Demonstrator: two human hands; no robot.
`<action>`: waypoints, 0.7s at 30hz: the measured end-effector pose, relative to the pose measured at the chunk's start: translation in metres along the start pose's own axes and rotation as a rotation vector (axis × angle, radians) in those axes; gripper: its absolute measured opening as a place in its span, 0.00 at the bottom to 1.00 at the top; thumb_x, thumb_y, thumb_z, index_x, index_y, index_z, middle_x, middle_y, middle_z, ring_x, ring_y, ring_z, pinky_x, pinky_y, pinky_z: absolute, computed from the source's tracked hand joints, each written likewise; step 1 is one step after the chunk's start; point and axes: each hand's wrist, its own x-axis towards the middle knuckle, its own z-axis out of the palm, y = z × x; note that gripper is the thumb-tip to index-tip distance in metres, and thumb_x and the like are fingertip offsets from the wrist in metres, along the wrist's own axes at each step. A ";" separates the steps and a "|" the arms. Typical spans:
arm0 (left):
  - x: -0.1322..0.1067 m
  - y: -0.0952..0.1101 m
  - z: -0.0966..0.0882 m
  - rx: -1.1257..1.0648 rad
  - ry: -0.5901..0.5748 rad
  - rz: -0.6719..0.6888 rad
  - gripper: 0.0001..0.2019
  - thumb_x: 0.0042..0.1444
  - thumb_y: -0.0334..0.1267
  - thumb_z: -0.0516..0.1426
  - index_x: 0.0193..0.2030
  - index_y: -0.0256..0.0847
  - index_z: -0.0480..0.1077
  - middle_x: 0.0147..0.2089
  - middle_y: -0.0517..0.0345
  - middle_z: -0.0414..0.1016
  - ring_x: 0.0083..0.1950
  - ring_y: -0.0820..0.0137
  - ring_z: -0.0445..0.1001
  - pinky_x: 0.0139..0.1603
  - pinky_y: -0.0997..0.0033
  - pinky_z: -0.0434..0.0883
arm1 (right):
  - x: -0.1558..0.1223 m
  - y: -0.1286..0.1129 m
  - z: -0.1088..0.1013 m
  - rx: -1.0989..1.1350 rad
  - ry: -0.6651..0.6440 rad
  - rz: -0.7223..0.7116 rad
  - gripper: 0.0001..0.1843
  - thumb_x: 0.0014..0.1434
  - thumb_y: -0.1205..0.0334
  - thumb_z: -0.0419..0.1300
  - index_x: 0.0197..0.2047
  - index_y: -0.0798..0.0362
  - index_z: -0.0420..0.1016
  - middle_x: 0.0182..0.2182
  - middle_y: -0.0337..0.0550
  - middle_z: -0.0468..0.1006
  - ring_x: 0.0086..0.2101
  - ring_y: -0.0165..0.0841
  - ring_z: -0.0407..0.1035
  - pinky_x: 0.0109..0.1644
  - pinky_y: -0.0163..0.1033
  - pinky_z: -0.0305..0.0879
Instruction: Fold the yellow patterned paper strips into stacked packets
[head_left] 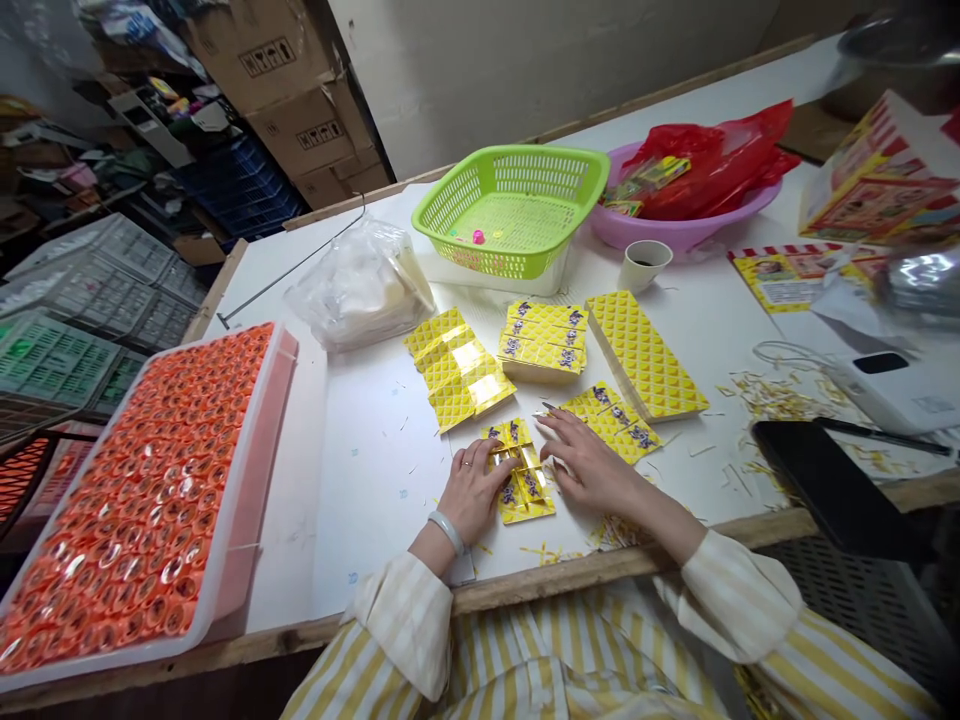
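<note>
The left grip (472, 492), hold unclear, lay on a folded strip of yellow foil sachets (526, 497) running straight ahead; the open, empty right grip (589, 463) rested just right of it.

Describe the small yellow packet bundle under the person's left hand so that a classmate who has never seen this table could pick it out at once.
On the white table, find the person's left hand near the front edge. It rests on a small folded bundle of yellow packets, smaller than the stacks behind it.
</note>
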 end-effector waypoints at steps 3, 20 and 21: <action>-0.001 -0.001 0.003 -0.011 0.017 -0.007 0.21 0.57 0.27 0.49 0.56 0.47 0.64 0.60 0.46 0.56 0.62 0.56 0.55 0.58 0.50 0.58 | -0.005 -0.003 0.000 -0.039 -0.018 0.015 0.14 0.52 0.66 0.58 0.43 0.54 0.70 0.63 0.52 0.55 0.65 0.49 0.39 0.65 0.61 0.44; -0.004 0.002 0.002 0.041 0.037 0.016 0.21 0.59 0.29 0.51 0.59 0.46 0.61 0.60 0.46 0.58 0.62 0.57 0.56 0.59 0.51 0.59 | 0.017 -0.006 -0.002 -0.016 -0.144 -0.246 0.15 0.57 0.64 0.55 0.48 0.56 0.71 0.59 0.52 0.65 0.62 0.41 0.51 0.66 0.53 0.49; -0.005 0.001 0.002 0.006 0.050 0.006 0.20 0.60 0.29 0.51 0.59 0.45 0.60 0.60 0.46 0.59 0.61 0.58 0.57 0.59 0.52 0.59 | 0.016 -0.003 -0.001 -0.008 -0.137 -0.244 0.15 0.58 0.64 0.55 0.48 0.56 0.71 0.59 0.51 0.64 0.62 0.41 0.51 0.66 0.53 0.49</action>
